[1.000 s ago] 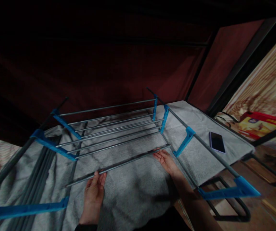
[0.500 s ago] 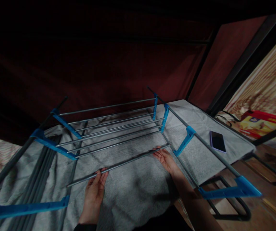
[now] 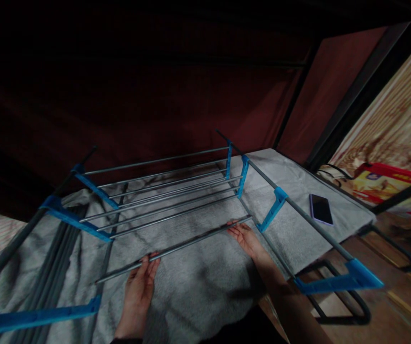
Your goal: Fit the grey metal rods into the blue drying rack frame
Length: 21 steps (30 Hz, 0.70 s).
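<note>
A loose grey metal rod lies slanted across a grey blanket. My left hand rests under its near left part, fingers together and touching the rod. My right hand holds the rod near its far right end, fingers curled against it. Just beyond stands a rack of several grey rods joined by blue plastic brackets. One blue bracket hangs right of my right hand.
A dark phone lies on the blanket at the right. A bundle of spare grey rods lies at the left. A long side rail with a blue bracket runs along the right. Dark red fabric walls stand behind.
The view has shifted slightly; both hands and the rod stay in nearly the same place against the blanket.
</note>
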### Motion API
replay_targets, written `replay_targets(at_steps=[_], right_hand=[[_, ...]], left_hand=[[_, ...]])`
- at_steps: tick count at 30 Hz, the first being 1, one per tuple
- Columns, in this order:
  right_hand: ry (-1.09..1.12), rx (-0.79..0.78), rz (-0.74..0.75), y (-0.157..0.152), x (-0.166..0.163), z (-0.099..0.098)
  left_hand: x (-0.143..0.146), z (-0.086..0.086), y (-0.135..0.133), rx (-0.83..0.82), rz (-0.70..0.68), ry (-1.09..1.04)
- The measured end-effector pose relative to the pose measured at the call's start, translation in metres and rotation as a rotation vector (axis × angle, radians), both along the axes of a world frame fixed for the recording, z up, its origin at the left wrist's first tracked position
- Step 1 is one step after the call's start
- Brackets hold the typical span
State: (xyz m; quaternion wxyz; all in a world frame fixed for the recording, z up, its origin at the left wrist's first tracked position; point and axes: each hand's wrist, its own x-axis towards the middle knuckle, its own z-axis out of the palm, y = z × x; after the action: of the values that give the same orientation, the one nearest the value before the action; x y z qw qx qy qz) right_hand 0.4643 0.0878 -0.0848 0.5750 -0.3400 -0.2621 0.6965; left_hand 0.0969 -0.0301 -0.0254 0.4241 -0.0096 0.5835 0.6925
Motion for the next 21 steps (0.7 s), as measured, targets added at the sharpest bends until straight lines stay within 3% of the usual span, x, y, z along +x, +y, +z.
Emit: replay_targets(at_steps=[11,21], right_hand=[[0.034,-0.026,-0.011,0.000,-0.002,0.003],[0.033,-0.027,-0.018,-0.003,-0.003,0.012]], left_hand=[[0.010,0.017,0.002,-0.020,0.052,-0.077],[-0.012,-0.013,0.002,-0.035,-0.064,0.010]])
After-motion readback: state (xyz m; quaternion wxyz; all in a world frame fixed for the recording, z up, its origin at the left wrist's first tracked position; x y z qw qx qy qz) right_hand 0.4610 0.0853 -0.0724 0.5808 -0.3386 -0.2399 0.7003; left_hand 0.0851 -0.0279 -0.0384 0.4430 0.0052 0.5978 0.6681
